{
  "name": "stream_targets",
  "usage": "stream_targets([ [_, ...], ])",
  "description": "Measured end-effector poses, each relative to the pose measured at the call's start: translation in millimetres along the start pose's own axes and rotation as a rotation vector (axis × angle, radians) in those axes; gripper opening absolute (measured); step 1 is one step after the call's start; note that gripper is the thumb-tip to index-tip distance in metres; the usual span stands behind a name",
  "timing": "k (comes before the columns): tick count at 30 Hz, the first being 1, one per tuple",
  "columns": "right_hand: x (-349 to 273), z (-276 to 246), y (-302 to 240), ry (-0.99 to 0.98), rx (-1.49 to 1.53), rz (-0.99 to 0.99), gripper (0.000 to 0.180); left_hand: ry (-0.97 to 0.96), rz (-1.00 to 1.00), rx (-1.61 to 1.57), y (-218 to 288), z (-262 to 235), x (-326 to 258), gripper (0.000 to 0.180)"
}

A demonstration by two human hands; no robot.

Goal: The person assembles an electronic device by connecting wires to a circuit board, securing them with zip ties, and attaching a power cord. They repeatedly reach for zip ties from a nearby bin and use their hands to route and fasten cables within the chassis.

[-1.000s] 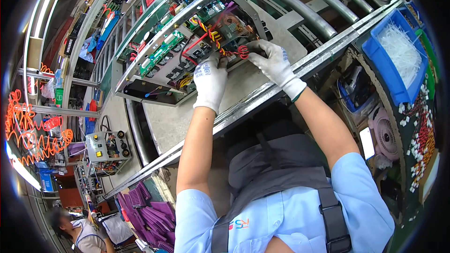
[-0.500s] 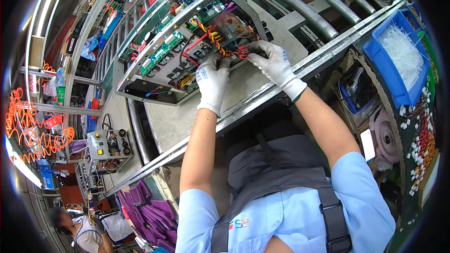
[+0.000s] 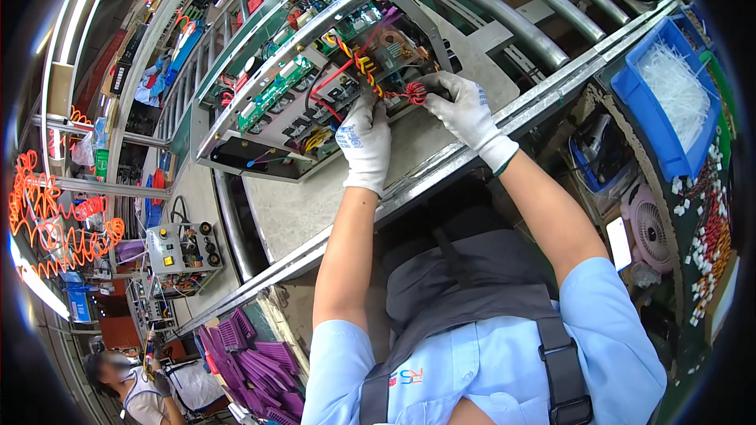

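Note:
An open metal chassis (image 3: pixel 272 159) full of electronics stands tilted in the picture on the bench. Inside show green circuit boards (image 3: pixel 282 88), yellow-and-black twisted wires (image 3: pixel 365 69) and a thin red wire. My right hand (image 3: pixel 466 116), in a white knit glove, pinches a coiled bundle of red wires (image 3: pixel 413 94) at the chassis's near right side. My left hand (image 3: pixel 367 142), gloved too, is closed at the chassis's near edge, just below the twisted wires. Its fingertips are partly hidden among the wires, so what they grip cannot be made out.
Steel conveyor rollers (image 3: pixel 520 16) run behind the chassis. At right stand a blue bin (image 3: pixel 669 94) of clear-white strips, loose connector wires (image 3: pixel 709 244) and a pink fan (image 3: pixel 650 228). Left are a second unit (image 3: pixel 185 248), orange coiled hoses (image 3: pixel 63 228), purple parts (image 3: pixel 256 362) and another person (image 3: pixel 142 393).
My left hand has shifted slightly right and down. The red bundle and my right hand moved a little rightward. The thin red wire by the twisted wires has changed position.

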State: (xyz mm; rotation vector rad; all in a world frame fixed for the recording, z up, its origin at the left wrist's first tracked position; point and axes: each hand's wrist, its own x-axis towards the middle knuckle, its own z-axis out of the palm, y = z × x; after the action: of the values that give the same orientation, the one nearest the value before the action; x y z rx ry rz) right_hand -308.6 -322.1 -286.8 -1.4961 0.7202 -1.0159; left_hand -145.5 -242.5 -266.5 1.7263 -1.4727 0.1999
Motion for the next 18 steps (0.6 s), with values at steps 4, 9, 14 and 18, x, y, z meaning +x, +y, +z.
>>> stream_targets([
  [4, -0.1, 0.1, -0.5, -0.001, 0.014, -0.001, 0.024, -0.06, -0.017, 0.068, 4.2, -5.0, 4.3, 0.013],
  [9, 0.2, -1.6, -2.5, 0.004, 0.026, -0.009, 0.024, -0.137, -0.075, 0.048, 7.3, -8.8, 8.3, 0.014],
  [14, -2.9, -2.6, -3.4, -0.013, 0.026, -0.014, 0.024, -0.191, -0.022, 0.106, 13.7, -13.3, 6.4, 0.017],
  [18, -5.7, 0.8, -2.7, -0.026, 0.016, -0.065, 0.024, -0.319, -0.045, 0.222, 13.6, -20.3, -4.1, 0.022],
])
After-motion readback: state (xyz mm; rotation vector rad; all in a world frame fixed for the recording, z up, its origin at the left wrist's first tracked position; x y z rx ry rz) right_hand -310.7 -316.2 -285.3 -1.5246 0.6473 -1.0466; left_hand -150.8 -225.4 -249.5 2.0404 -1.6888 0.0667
